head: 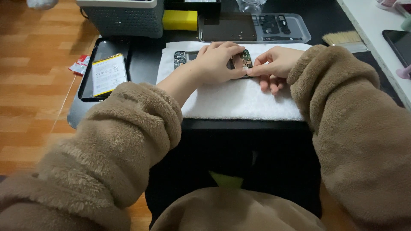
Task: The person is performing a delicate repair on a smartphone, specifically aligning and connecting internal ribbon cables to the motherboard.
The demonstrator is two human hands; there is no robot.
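Opened phone (214, 57), its back cover off and green circuit boards showing, lies flat on a white towel (233, 96) spread over the black counter (141, 64). Taking the towel as the landmark, the phone sits near its far edge, about midway along it.

The left hand (216, 62) lies over the middle of the phone, palm down, its fingers (237, 73) curled onto the phone's near edge and holding it against the towel. The right hand (274, 64) meets it from the towel's right side: thumb and forefinger are pinched together at the phone's right end, right beside the left fingertips. Whether something small is caught in that pinch cannot be told. The other right fingers rest bent on the towel. Both arms wear fluffy brown sleeves (342, 111).

Left of the towel lies a black tray (87, 77) holding a flat battery (108, 73) with a white and yellow label. Beyond the towel's far edge sit a clear plastic tray (299, 28) with a dark panel and small parts, a yellow sponge (180, 19) and a grey perforated basket (124, 19). A bristle brush (342, 37) lies past the far right corner.
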